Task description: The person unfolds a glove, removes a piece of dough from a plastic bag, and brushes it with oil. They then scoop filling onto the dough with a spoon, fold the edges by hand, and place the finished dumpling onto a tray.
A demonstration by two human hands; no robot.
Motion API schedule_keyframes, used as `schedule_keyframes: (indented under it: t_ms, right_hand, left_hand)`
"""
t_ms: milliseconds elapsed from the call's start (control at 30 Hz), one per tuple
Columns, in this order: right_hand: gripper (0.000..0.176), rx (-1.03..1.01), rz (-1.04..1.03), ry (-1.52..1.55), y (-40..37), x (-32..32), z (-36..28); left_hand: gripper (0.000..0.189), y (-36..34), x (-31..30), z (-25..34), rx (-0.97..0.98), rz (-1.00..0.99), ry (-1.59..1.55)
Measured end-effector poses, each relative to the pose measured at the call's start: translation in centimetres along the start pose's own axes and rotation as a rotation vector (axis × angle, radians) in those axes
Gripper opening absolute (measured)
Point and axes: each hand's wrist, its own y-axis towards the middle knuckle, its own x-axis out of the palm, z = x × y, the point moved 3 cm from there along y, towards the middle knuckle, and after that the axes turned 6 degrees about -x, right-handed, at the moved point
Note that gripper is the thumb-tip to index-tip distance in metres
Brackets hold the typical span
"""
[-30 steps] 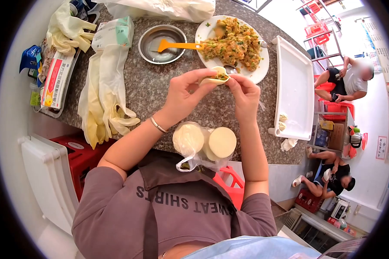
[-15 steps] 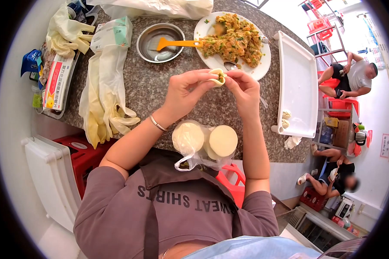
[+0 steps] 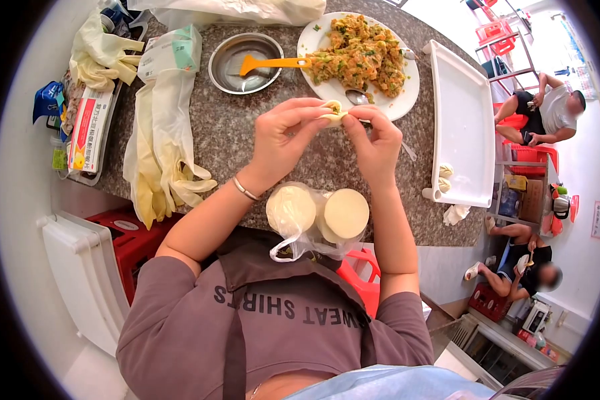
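Note:
Between my two hands, above the counter, is a small folded dumpling wrapper [image 3: 333,112] with greenish filling showing at its top. My left hand [image 3: 283,137] pinches its left side, and my right hand [image 3: 376,139] pinches the right end between thumb and finger. Just beyond them lies a white plate [image 3: 307,44] heaped with orange-green filling [image 3: 363,57], a spoon [image 3: 357,97] at its near edge. Two stacks of round wrappers [image 3: 346,213] in a clear plastic bag sit between my forearms. At the right, a white tray [image 3: 463,120] holds a few finished dumplings [image 3: 445,177].
A metal bowl [image 3: 271,45] with an orange brush [image 3: 267,63] stands left of the plate. Plastic gloves [image 3: 160,147] hang over the counter's left edge beside a box [image 3: 90,133]. A crumpled tissue [image 3: 456,214] lies by the tray. Two people [image 3: 555,113] sit far right.
The dumpling has turned slightly and my right fingers have moved onto its right end, with its edges pressed closer there. The view has shifted a little.

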Motion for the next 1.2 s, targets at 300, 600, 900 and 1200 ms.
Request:
schedule_keyframes:
  t_ms: [300, 600, 900, 1200]
  right_hand:
    - [0.008, -0.001, -0.142, 0.045, 0.4, -1.1, 0.7]
    - [0.006, -0.176, -0.111, -0.260, 0.3, -0.5, -0.2]
    - [0.007, -0.015, -0.166, -0.134, 0.4, -1.3, 0.6]
    - [0.009, -0.140, -0.187, -0.266, 0.3, -1.0, -0.1]
  left_hand:
    - [0.017, 0.1, 0.2, 0.3, 0.045, -0.101, 0.006]
    - [0.014, -0.1, -0.1, 0.0, -0.127, 0.037, 0.080]
    - [0.013, 0.3, 0.0, -0.8, -0.106, -0.057, -0.103]
    - [0.014, 0.2, 0.0, -0.6, -0.030, -0.089, 0.037]
